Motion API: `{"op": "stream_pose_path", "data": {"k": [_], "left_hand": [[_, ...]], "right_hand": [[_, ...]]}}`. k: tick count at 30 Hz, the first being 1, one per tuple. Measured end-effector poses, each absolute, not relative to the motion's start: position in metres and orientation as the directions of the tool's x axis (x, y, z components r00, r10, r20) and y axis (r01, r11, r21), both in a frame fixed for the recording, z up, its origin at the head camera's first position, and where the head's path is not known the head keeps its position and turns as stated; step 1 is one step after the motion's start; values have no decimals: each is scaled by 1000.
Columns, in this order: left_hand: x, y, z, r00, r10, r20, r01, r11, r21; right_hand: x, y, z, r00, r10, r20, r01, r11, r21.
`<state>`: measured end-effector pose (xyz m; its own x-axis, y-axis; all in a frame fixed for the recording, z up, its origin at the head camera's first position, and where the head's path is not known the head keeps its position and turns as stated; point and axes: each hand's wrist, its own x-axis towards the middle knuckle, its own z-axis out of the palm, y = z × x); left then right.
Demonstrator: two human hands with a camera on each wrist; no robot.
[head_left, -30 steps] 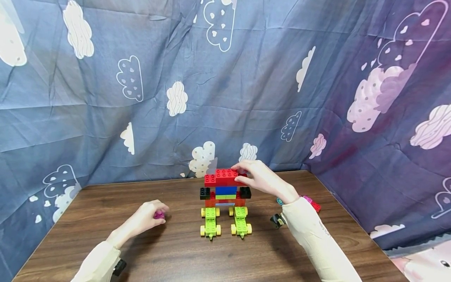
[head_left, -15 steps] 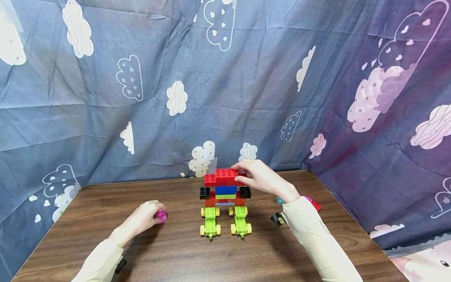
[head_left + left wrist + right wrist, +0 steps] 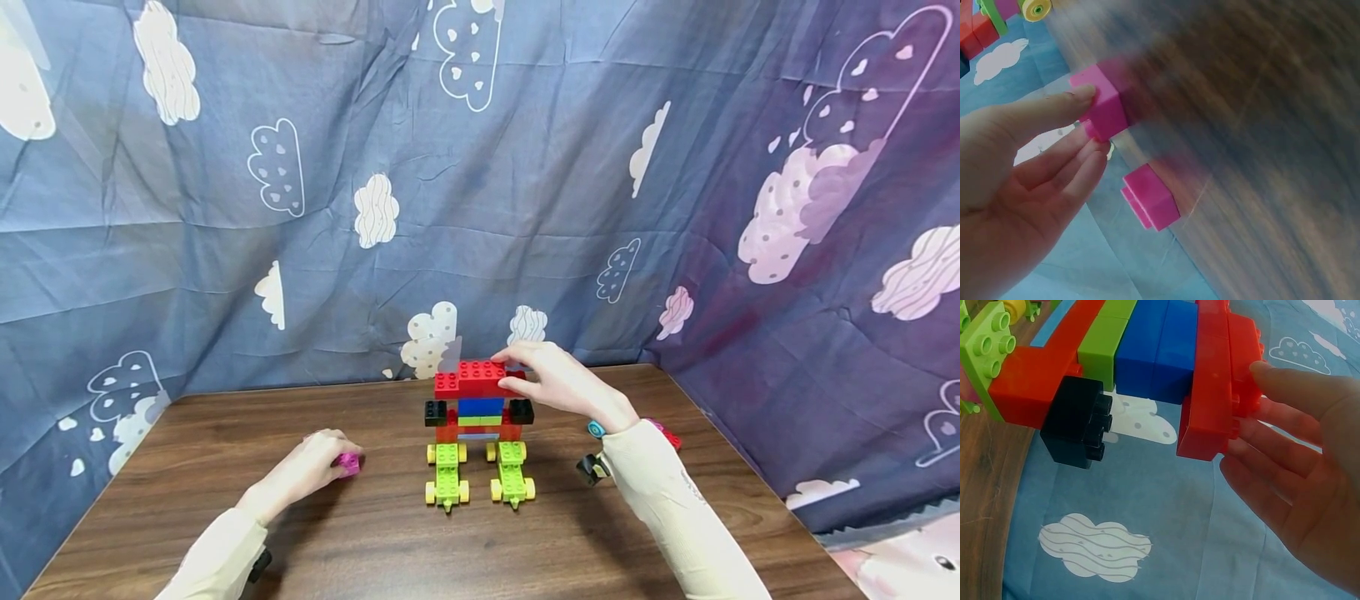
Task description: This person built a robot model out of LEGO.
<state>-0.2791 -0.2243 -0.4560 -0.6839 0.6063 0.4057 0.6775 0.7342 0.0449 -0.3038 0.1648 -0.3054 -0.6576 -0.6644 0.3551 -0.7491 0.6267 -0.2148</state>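
Note:
A brick model [image 3: 478, 433] stands mid-table on two green wheeled feet [image 3: 480, 479], with a red, blue and green body, black side bricks and a red top brick [image 3: 474, 377]. My right hand [image 3: 516, 372] pinches the right end of that red top brick [image 3: 1213, 394], thumb above and fingers [image 3: 1260, 453] below. To the left of the model, my left hand [image 3: 337, 461] rests low on the table and pinches a small pink brick [image 3: 348, 464] [image 3: 1102, 106] between thumb and fingertips. A second pink brick [image 3: 1150, 197] lies just beyond the fingers in the left wrist view.
The wooden table [image 3: 375, 542] is walled by a blue cloud-print cloth [image 3: 300, 208] at the back and sides. Near my right forearm lie a black wheel piece [image 3: 588, 468], a teal piece [image 3: 596, 429] and red and pink bricks [image 3: 670, 437].
My left hand has slid slightly right toward the model with the pink brick. The right hand stays on the red top brick.

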Motion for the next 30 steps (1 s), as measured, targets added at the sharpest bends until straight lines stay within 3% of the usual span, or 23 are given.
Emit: {"op": "stream_pose_path", "data": {"k": [3,9,15,22,30], "left_hand": [[-281,-222,-458,-683,603,413,681,730,61],[-284,-224,-458,-740,565,365,638,761,117],[-284,-227,-458,-744,566,355,637,762,120],[-286,-224,-452,-783,510,356,610,740,284],[-288,-222,-436,-777,509,370,629,630,455]], "right_hand": [[-303,165,-305,-659,-665,353,-749,626,-217],[-302,164,-304,-658,-666,350,-749,628,-211],[-303,162,-304,-659,-664,353,-747,632,-205],[-304,160,-305,-658,-661,362,-746,636,-195],[-305,157,-304,-665,-644,379,-739,643,-203]]}}
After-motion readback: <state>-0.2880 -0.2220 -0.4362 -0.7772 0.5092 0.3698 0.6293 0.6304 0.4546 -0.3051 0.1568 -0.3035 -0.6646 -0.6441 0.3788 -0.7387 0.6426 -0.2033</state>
